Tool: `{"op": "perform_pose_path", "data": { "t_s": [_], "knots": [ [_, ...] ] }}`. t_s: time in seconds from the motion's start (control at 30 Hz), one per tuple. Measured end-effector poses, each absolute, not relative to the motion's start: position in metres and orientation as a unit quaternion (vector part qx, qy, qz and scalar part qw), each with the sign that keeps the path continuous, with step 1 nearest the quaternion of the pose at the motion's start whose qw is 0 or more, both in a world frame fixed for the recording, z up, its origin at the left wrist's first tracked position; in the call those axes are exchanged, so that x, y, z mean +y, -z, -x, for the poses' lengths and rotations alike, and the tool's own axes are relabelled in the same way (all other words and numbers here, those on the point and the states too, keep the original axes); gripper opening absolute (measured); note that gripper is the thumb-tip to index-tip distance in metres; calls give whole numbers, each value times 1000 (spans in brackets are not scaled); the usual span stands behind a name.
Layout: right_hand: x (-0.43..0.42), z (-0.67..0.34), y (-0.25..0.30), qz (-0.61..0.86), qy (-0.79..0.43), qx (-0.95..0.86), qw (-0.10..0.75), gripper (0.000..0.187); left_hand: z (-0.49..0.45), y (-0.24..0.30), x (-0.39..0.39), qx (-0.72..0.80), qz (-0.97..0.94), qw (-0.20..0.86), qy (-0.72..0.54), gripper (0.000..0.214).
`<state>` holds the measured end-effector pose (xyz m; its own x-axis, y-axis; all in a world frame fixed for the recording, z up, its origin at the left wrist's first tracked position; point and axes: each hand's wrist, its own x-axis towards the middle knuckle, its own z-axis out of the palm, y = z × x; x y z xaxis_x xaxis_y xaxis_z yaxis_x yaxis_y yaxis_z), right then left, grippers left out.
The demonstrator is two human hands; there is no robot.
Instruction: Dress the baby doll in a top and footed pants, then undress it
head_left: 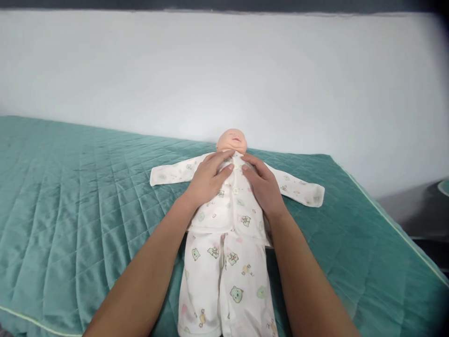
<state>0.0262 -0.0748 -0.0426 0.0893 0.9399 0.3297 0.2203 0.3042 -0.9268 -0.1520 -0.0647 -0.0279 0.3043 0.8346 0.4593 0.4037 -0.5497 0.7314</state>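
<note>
A baby doll (232,140) lies on its back, its head towards the wall. It wears a white pajama top (224,215) with a printed bear pattern and buttons down the front, and matching pajama pants (238,285). Both sleeves stretch out to the sides. My left hand (212,177) rests on the left of the chest, fingers extended near the collar. On the other side of the buttons, my right hand (262,185) lies on the chest with its fingertips by the collar. The doll's own hands are hidden in the sleeves.
A green quilted cover (87,210) spreads under the doll, with a pale-edged border at the right and lower left. Behind it stands a white wall (175,70). Something dark sits beyond the cover's right edge.
</note>
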Motion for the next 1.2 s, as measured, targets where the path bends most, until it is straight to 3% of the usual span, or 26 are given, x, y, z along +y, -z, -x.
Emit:
{"op": "perform_pose_path", "data": {
  "t_s": [0.47,0.93,1.2],
  "knots": [
    [-79,-32,33,512,-285,-693,420,41,152,29,-66,408,-761,250,-438,39],
    [-80,-32,34,504,-287,-693,428,37,153,26,-64,410,-796,208,-394,39],
    [-79,-30,40,506,-296,-645,491,36,153,27,-65,406,-779,230,-418,36]
  ]
}}
